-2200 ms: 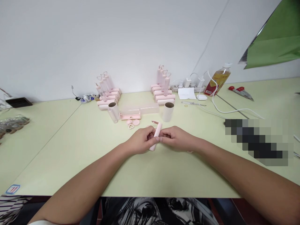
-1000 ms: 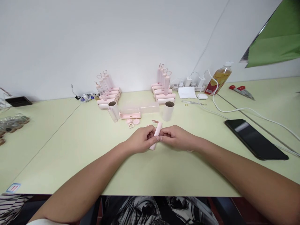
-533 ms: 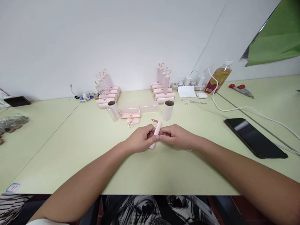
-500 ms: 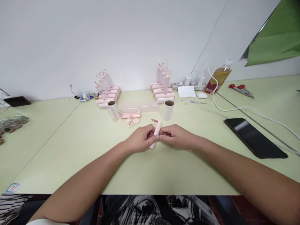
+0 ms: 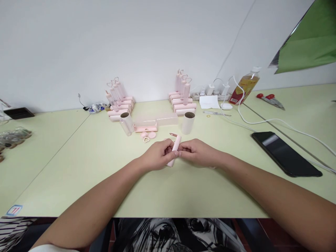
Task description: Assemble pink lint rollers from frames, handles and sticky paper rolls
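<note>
One pink bar point(image 5: 176, 144), in left hand point(image 5: 158, 155); long axis away, slightly rightward

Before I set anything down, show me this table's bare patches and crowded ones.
Bare tabletop lies between the left forearm and right forearm, at the near edge; between the left forearm and the left seam; and between the right white tube and the phone. Crowded: the far middle, with pink cases and loose parts, and around the power strip.

You had room to draw your right hand point(image 5: 198, 153) back over bare tabletop point(image 5: 189, 196); ahead, a white tube point(image 5: 188, 125) blocked it.
</note>
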Motion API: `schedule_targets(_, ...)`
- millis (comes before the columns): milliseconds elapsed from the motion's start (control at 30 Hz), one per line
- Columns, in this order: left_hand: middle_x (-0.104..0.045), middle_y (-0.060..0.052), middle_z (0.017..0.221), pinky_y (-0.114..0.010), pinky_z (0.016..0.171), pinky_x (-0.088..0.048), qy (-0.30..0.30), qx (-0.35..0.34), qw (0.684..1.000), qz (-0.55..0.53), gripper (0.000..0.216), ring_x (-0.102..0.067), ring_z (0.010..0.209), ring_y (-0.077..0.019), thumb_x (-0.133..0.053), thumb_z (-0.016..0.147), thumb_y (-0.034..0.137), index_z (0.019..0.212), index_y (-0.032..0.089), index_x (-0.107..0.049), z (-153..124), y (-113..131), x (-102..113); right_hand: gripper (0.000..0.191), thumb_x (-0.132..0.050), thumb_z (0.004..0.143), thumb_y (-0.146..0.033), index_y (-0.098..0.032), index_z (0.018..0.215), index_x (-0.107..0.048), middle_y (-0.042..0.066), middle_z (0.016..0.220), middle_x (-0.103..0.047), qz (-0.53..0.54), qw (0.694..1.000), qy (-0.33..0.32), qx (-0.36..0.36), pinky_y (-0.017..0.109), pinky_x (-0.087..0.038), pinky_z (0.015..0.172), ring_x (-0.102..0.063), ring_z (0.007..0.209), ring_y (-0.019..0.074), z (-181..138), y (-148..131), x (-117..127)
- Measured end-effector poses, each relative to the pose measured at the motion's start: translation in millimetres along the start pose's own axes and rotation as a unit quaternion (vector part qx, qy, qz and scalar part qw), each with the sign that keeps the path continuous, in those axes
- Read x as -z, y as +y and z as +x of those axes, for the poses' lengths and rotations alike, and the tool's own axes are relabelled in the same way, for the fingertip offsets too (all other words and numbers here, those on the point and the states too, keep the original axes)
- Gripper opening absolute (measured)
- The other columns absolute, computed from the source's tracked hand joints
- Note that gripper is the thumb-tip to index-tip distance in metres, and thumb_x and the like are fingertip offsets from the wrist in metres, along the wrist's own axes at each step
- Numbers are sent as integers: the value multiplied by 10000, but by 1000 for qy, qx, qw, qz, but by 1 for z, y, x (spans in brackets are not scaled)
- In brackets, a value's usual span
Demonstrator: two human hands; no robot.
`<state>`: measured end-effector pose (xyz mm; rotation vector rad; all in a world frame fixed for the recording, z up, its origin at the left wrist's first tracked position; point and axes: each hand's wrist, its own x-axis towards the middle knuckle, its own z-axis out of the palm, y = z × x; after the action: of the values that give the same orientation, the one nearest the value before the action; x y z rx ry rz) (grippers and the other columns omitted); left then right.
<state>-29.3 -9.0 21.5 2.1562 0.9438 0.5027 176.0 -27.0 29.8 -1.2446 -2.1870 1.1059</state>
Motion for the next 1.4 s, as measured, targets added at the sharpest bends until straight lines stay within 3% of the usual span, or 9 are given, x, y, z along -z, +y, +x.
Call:
schedule_targets(200, -552, 2, 759, -252, 578, -354, 0, 0, 1000, 0, 332, -490, 666, -137, -488, 871, 513, 860, 184, -525, 0, 0, 0, 293, -518, 856, -437, -237, 645, -485, 21, 635, -515, 8, 1000, 5, 18, 309, -414, 783, -410, 1333, 310, 0, 1, 0)
schedule_targets(567, -552, 0, 767, -258, 588, -360, 2, 2, 1000, 7, 334, -493, 674, -141, -479, 873, 516, 863, 186, -524, 0, 0, 0, 311, -524, 845, -446, -225, 630, -481, 6, 630, -507, 5, 1000, 6, 2, 305, -399, 729, -562, 1126, 314, -1, -1, 0)
schedule_targets(1033, -542, 18, 748, -245, 574, -352, 3, -3, 1000, 0, 313, -483, 657, -127, -507, 872, 501, 863, 188, -520, 0, -4, -1, 314, -496, 868, -462, -231, 657, -519, 15, 638, -536, 3, 1000, 0, 20, 306, -400, 774, -468, 1263, 313, 0, 0, 0)
schedule_targets(1400, -532, 14, 748, -246, 582, -353, -1, -1, 1000, -1, 319, -479, 662, -130, -495, 877, 501, 869, 184, -523, 0, -3, -1, 335, -493, 867, -479, -217, 658, -498, -12, 612, -459, -1, 1000, 1, -2, 294, -387, 702, -585, 968, 277, 1, 1, -1)
